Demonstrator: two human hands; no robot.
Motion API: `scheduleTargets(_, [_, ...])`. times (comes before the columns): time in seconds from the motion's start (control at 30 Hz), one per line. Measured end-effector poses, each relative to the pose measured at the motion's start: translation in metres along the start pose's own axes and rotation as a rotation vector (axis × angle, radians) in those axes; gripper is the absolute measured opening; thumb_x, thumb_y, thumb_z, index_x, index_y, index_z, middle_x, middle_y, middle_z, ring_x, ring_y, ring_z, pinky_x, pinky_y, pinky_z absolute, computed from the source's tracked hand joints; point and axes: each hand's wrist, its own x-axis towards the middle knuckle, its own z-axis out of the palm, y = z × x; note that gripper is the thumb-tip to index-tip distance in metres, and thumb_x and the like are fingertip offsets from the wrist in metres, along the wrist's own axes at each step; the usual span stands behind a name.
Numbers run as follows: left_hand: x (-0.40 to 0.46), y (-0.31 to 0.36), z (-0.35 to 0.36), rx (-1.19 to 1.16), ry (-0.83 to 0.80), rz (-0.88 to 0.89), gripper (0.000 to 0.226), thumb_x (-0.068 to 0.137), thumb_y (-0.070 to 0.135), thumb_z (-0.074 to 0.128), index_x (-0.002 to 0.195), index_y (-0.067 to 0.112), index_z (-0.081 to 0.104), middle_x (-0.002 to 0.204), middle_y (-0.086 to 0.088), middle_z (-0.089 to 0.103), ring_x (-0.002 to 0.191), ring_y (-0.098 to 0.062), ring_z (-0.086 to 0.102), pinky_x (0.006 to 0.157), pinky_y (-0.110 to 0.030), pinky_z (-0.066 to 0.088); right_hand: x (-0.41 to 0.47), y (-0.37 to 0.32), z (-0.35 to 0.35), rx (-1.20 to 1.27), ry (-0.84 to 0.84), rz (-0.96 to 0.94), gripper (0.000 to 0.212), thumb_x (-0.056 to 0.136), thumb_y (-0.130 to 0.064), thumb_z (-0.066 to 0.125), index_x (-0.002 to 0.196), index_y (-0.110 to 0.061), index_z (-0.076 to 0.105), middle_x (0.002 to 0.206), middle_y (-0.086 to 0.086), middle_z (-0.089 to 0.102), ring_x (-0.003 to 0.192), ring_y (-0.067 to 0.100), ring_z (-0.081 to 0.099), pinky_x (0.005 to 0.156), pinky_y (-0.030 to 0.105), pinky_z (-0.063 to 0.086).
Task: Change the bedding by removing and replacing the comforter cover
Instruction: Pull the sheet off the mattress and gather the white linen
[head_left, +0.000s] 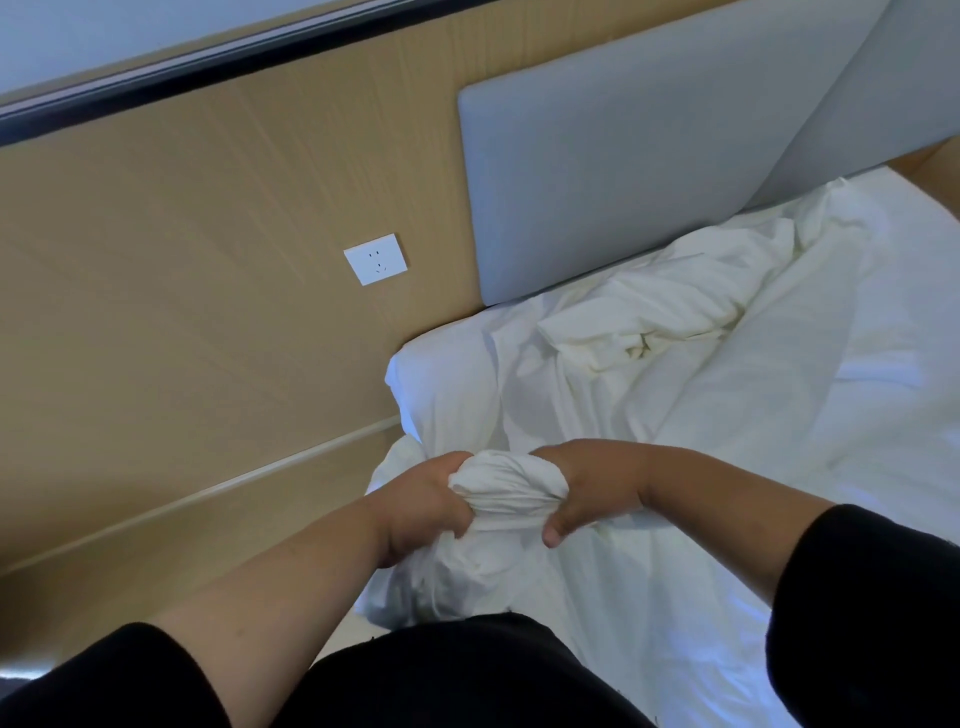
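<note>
Left hand (423, 506) and right hand (582, 493) close together, both gripping one gathered wad of white comforter cover (506, 493) between them; rest trails beyond over bed. Advice: keep bunch tight, pull evenly, avoid snagging corner.

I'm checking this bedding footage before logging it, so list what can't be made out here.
- Head view: fingertips of the left hand and right hand are buried in the bunched white cover.
- Whether that bunch is cover or comforter: white on white, unclear.
- The crumpled heap near the headboard: its folds hide what it is.
- The bed's right side and foot: cut off by the frame edge.
</note>
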Motion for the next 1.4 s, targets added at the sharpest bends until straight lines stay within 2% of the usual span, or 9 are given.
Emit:
scheduleTargets(0.13, [0.008, 0.021, 0.009, 0.254, -0.011, -0.064, 0.051, 0.061, 0.023, 0.072, 0.111, 0.029, 0.064, 0.106, -0.003, 0.071, 0.099, -0.022, 0.067, 0.092, -0.043, 0.055, 0.0, 0.005, -0.011, -0.712, 0.544, 0.023, 0.021, 0.083, -0.03, 0.059, 0.103, -0.026, 0.054, 0.087, -0.004, 0.059, 0.075, 0.024, 0.062, 0.058, 0.031, 0.04])
scheduleTargets(0.27, [0.031, 0.062, 0.012, 0.886, 0.272, 0.051, 0.017, 0.086, 0.035, 0.063, 0.093, 0.025, 0.05, 0.087, 0.008, 0.058, 0.074, -0.011, 0.053, 0.057, -0.023, 0.038, 0.001, 0.01, -0.035, -0.583, 0.856, 0.031, 0.018, 0.081, -0.019, 0.062, 0.099, -0.016, 0.065, 0.093, 0.005, 0.06, 0.08, 0.031, 0.061, 0.058, 0.031, 0.033])
scheduleTargets(0.43, [0.032, 0.071, -0.005, 1.034, 0.632, 0.292, 0.004, 0.09, 0.023, 0.045, 0.091, 0.019, 0.047, 0.089, 0.0, 0.046, 0.076, -0.027, 0.053, 0.062, -0.034, 0.04, -0.002, 0.005, -0.062, -0.114, 0.343, 0.039, 0.017, 0.084, -0.036, 0.07, 0.095, -0.032, 0.058, 0.095, -0.009, 0.067, 0.09, 0.019, 0.064, 0.067, 0.03, 0.039])
scheduleTargets(0.53, [0.021, 0.065, -0.01, 0.893, 0.474, 0.372, 0.009, 0.086, 0.028, 0.047, 0.089, 0.02, 0.049, 0.08, 0.007, 0.056, 0.074, -0.024, 0.054, 0.061, -0.034, 0.041, -0.009, 0.01, -0.05, -0.002, 0.083, 0.067, 0.034, 0.071, -0.033, 0.075, 0.102, -0.034, 0.06, 0.094, -0.011, 0.068, 0.083, 0.015, 0.065, 0.069, 0.03, 0.048])
scheduleTargets(0.8, [0.01, 0.051, 0.026, 0.688, -0.099, 0.235, 0.027, 0.074, 0.03, 0.066, 0.095, 0.035, 0.049, 0.091, 0.019, 0.061, 0.083, -0.001, 0.056, 0.069, -0.017, 0.044, -0.015, 0.066, 0.035, -0.262, 0.388, 0.03, 0.024, 0.081, -0.041, 0.064, 0.099, -0.028, 0.054, 0.09, -0.007, 0.066, 0.084, 0.021, 0.063, 0.066, 0.029, 0.04])
scheduleTargets(0.97, [0.028, 0.048, 0.045, 1.256, -0.253, -0.039, 0.051, 0.075, 0.049, 0.077, 0.117, 0.028, 0.057, 0.114, 0.009, 0.065, 0.101, -0.016, 0.06, 0.075, -0.028, 0.038, -0.045, 0.077, 0.04, -0.205, 0.402, 0.022, 0.02, 0.083, -0.036, 0.068, 0.094, -0.027, 0.054, 0.087, -0.013, 0.057, 0.088, 0.009, 0.054, 0.068, 0.025, 0.034])
scheduleTargets(1.07, [0.034, 0.047, 0.052, 1.304, -0.296, 0.078, 0.02, 0.077, 0.034, 0.073, 0.086, 0.026, 0.057, 0.089, 0.009, 0.06, 0.096, -0.022, 0.062, 0.068, -0.027, 0.04, -0.079, 0.065, 0.03, -0.213, 0.552, -0.076, 0.019, 0.077, -0.038, 0.066, 0.089, -0.027, 0.056, 0.074, -0.015, 0.058, 0.067, 0.013, 0.058, 0.055, 0.022, 0.033])
scheduleTargets(1.23, [0.019, 0.06, 0.067, 0.793, -0.359, 0.226, 0.026, 0.063, 0.029, 0.058, 0.089, 0.03, 0.059, 0.088, 0.01, 0.065, 0.078, -0.006, 0.058, 0.071, -0.023, 0.046, -0.123, 0.067, 0.02, 0.036, 0.599, -0.044, 0.014, 0.077, -0.021, 0.071, 0.088, -0.015, 0.064, 0.08, -0.007, 0.067, 0.073, 0.018, 0.062, 0.065, 0.035, 0.048])
scheduleTargets(1.4, [0.032, 0.054, 0.07, 1.121, -0.352, 0.304, 0.019, 0.081, 0.034, 0.062, 0.084, 0.038, 0.044, 0.084, 0.018, 0.055, 0.078, -0.006, 0.052, 0.063, -0.016, 0.037, -0.124, 0.076, 0.036, -0.035, 0.396, 0.089, 0.02, 0.08, -0.022, 0.07, 0.091, -0.03, 0.054, 0.079, -0.012, 0.063, 0.073, 0.011, 0.059, 0.06, 0.023, 0.04])
